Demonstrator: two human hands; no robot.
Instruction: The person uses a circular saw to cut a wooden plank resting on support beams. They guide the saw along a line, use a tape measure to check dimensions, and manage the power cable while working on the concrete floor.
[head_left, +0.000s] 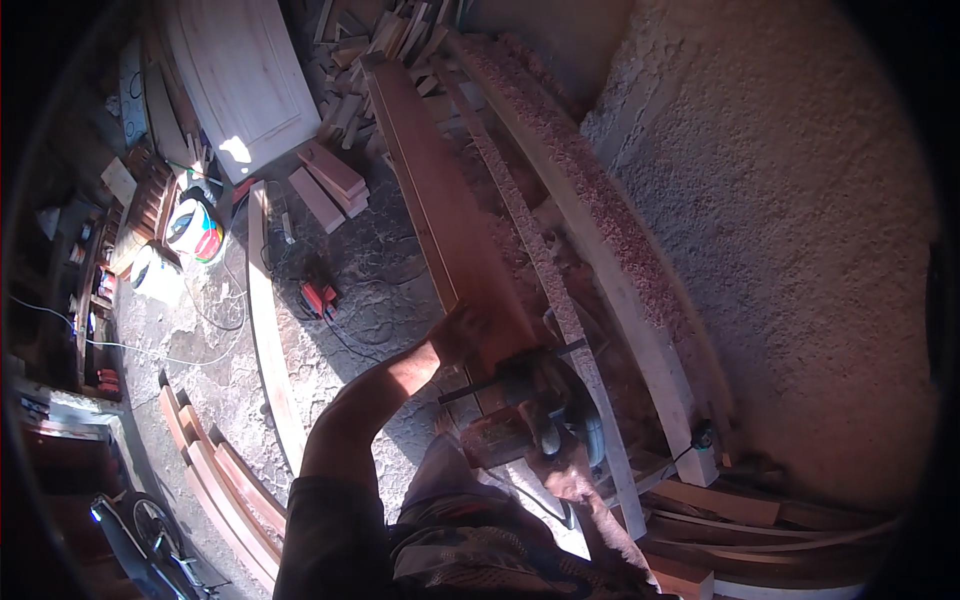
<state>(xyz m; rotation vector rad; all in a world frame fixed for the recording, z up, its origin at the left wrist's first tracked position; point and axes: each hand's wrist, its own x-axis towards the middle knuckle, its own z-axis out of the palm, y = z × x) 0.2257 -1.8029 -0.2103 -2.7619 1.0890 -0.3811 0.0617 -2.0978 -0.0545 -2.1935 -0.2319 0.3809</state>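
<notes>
A long reddish-brown board (440,215) runs from the far pile of wood toward me. On its near end rests a dark handheld power tool (500,437) with a rounded side and thin rods sticking out. Its exact kind is hard to make out in the shadow. My right hand (560,470) is closed round the tool's rear handle. Ahead of the tool, my left hand (462,332) lies on the board near its left edge, fingers spread on the wood. The tool hides the board's near end.
Shavings cover the pale beams (610,270) along the right, beside a rough wall (780,230). On the floor at left are a red tool (318,298) with a cord, a long pale plank (263,300), stacked boards (225,480) and buckets (195,232). A panelled door (245,75) leans behind.
</notes>
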